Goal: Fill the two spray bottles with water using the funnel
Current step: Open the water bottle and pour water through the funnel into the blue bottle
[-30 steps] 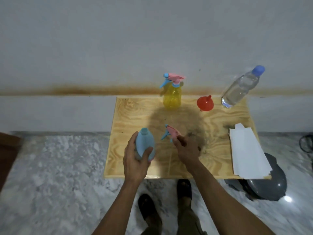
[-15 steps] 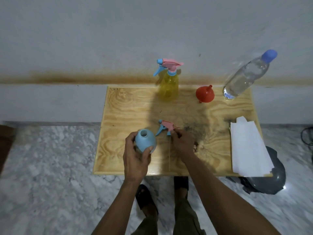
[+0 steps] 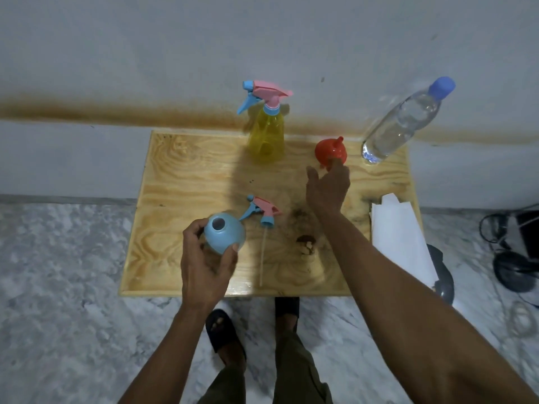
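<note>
My left hand (image 3: 204, 266) grips the blue spray bottle (image 3: 224, 236), which stands open-necked near the front of the wooden table (image 3: 180, 182). Its pink and blue trigger head (image 3: 261, 211) lies on the table just right of it, its thin tube trailing toward the front edge. My right hand (image 3: 328, 189) is stretched out with relaxed fingers, its fingertips at the red funnel (image 3: 329, 150), which sits mouth-down at the back. The yellow spray bottle (image 3: 267, 138) stands at the back centre with its trigger head on. A clear water bottle (image 3: 402, 123) with a blue cap stands at the back right.
White paper sheets (image 3: 399, 237) lie over the table's right edge. A dark stain and a small brown scrap (image 3: 304, 243) mark the table between my arms. A grey rounded object (image 3: 444, 275) and black cables (image 3: 513, 258) sit on the marble floor at the right. The wall is right behind the table.
My right hand let go of the trigger head, which now lies on the table, and moved back and right to the red funnel. My left hand still holds the blue bottle.
</note>
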The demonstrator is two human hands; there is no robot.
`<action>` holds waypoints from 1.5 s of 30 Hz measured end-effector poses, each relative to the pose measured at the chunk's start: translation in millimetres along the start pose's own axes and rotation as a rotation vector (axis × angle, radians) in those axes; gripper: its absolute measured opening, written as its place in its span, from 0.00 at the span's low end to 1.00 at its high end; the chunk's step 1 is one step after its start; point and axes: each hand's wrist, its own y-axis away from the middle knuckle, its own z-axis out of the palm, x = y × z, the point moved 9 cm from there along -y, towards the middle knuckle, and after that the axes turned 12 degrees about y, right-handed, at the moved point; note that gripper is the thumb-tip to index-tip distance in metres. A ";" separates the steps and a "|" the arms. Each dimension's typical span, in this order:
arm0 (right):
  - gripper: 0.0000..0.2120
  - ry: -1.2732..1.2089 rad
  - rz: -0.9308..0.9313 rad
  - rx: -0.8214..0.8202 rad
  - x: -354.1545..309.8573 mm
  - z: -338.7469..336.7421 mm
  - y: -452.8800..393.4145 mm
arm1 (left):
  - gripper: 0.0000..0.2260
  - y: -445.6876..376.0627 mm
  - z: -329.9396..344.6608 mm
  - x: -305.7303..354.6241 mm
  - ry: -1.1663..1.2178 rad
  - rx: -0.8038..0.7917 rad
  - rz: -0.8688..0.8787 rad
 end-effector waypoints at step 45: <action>0.28 -0.639 -0.263 -0.334 -87.5 -33.2 137.9 | 0.28 -5.7 -10.2 -15.3 0.002 0.030 -0.035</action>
